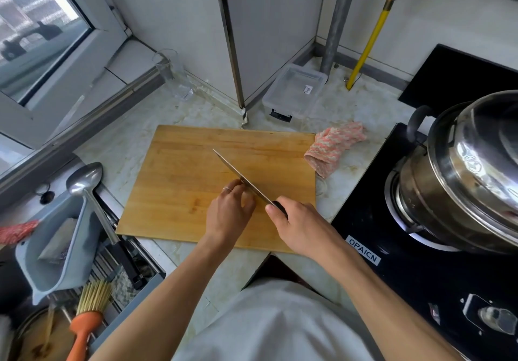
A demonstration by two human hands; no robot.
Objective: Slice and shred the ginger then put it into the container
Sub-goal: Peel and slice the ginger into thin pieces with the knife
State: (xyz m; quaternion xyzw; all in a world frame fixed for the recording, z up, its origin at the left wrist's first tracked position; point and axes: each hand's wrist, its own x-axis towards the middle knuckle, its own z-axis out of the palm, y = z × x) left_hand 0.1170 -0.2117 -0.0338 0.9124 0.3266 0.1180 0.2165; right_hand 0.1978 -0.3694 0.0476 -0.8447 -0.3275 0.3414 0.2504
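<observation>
Clearly, "OPAICN" can be read on a white label [363,252] stuck to the black stove [420,276], just right of the right wrist. A small printed sticker is seen on the lid of the clear plastic container [294,91], well beyond both hands; its text is too small to be read. The knife [241,178] is gripped by its dark handle in the right hand [297,226], the blade angled across the wooden cutting board [182,187]. The left hand [231,209] is curled, fingertips set against the blade's side. The ginger is hidden beneath those fingers, so its look cannot be told.
</observation>
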